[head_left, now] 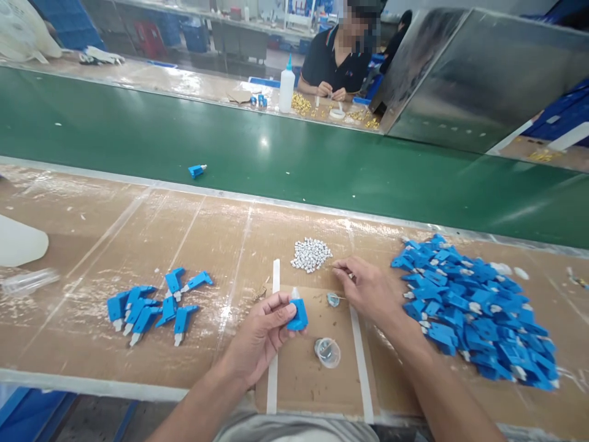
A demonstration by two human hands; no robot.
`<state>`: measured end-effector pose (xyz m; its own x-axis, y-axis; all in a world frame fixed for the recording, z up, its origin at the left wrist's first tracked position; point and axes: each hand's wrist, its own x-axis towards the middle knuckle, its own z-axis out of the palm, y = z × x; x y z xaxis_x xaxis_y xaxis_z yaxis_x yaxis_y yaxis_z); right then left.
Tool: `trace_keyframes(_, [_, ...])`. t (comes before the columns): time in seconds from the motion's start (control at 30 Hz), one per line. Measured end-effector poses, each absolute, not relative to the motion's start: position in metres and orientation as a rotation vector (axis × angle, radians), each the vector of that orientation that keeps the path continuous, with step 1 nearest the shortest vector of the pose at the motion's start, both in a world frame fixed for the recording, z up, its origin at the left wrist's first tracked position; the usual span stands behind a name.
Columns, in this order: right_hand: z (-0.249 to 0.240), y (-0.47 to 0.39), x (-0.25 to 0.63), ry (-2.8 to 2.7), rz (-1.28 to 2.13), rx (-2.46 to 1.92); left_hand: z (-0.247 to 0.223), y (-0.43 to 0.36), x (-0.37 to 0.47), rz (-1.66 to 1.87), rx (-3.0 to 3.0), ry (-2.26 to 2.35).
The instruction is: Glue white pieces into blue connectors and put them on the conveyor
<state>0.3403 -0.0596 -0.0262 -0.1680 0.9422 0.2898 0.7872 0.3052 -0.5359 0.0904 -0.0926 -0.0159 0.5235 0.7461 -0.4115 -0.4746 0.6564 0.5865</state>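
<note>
My left hand [271, 322] holds a blue plastic part [299, 314] whose whitish tip points up. My right hand [363, 285] is closed, its thumb and forefinger together beside a thin stick; the stick's end lies at a small blue-tinted blob [333, 299]. Just beyond the hands is a pile of small white pieces [311, 255]. A clear cup [327, 353] with liquid stands on the cardboard [304, 383] between my forearms. Several blue parts [142, 310] lie at the left, and a large heap of similar parts [478, 313] is on the right.
Beyond the table edge runs a green conveyor belt [257, 153] with one blue part [197, 171] on it. Across it a person [340, 61] handles small items near a white bottle [286, 89] and brass-coloured pieces [301, 104]. A metal panel [483, 80] stands at the upper right.
</note>
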Motion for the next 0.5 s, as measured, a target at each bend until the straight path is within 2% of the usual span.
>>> trace_keyframes(0.27, [-0.034,-0.037,0.330,-2.235,0.397,-1.367,-0.017,-0.093,0.091,0.753,0.361,0.729])
trace_keyframes(0.5, [-0.028,-0.030,0.323,-2.335,0.393,-1.474,-0.018,-0.094,0.090,0.752,0.343,0.721])
